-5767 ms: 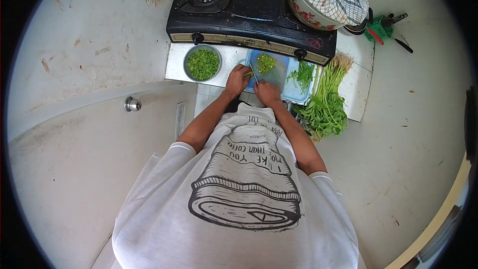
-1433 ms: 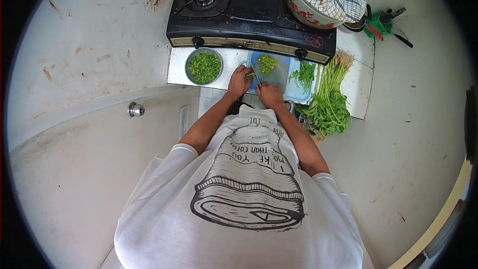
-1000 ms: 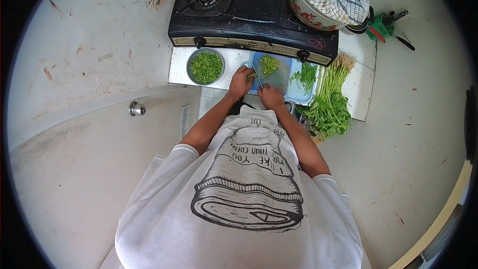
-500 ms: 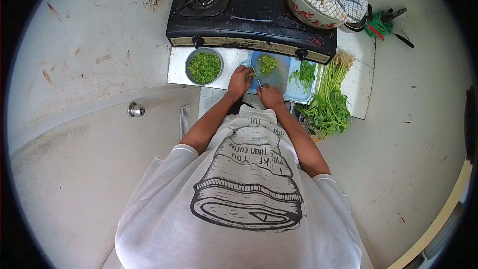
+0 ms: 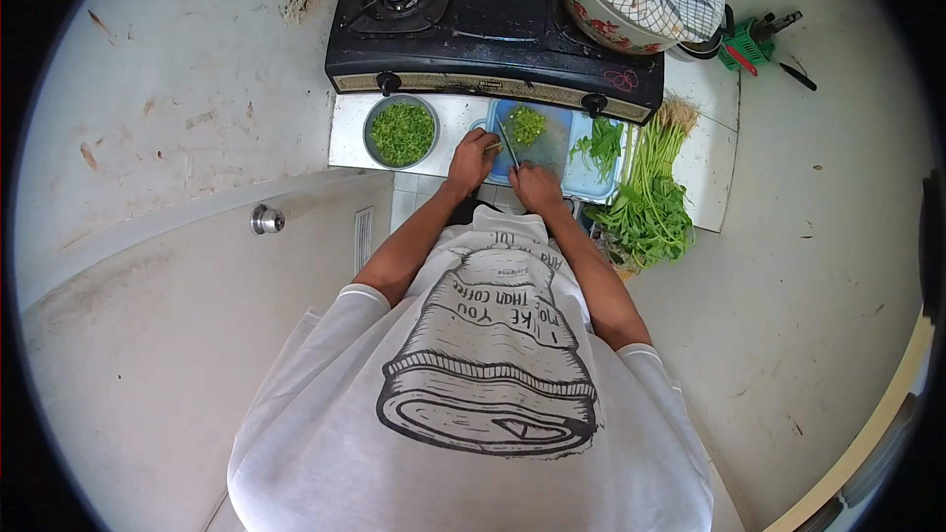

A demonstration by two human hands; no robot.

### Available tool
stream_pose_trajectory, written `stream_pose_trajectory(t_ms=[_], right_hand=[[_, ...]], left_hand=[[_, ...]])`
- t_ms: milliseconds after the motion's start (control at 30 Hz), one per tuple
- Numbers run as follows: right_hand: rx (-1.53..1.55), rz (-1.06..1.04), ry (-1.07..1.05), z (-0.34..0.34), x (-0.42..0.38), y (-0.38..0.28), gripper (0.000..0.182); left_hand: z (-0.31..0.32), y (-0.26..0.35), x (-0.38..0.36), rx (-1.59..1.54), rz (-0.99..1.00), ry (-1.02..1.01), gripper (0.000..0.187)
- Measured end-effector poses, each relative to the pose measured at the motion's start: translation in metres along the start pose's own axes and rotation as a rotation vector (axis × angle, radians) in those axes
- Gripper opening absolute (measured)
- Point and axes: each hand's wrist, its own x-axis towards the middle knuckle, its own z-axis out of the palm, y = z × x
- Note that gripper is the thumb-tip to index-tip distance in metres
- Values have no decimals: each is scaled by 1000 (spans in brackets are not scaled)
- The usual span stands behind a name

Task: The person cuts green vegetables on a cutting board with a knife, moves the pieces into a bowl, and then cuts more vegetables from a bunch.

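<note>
Knife [image 5: 506, 141] in right hand [image 5: 537, 186], fingers closed round its handle, blade now raised and angled over the blue cutting board [image 5: 552, 153]; half a second earlier it lay lower against the stems. Left hand [image 5: 471, 160] pinches green stems [image 5: 490, 147] on the board's left edge, unchanged. Chopped pile [image 5: 528, 125] sits beyond the blade. Bowl [image 5: 401, 132] of cut greens stands left, uncut bunch [image 5: 650, 207] right.

Metal bowl [image 5: 401, 132], blue plastic board [image 5: 552, 143]
</note>
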Motion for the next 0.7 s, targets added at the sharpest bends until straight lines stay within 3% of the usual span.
stream_pose_trajectory(t_ms=[233, 333, 700], right_hand=[[-8, -35, 38, 5, 2, -4, 49], [-7, -31, 32, 8, 4, -4, 49], [-40, -16, 36, 5, 14, -8, 49]], left_hand=[[-1, 2, 1, -69, -90, -33, 17], [0, -2, 0, -8, 3, 0, 19], [-1, -2, -3, 4, 6, 5, 21]])
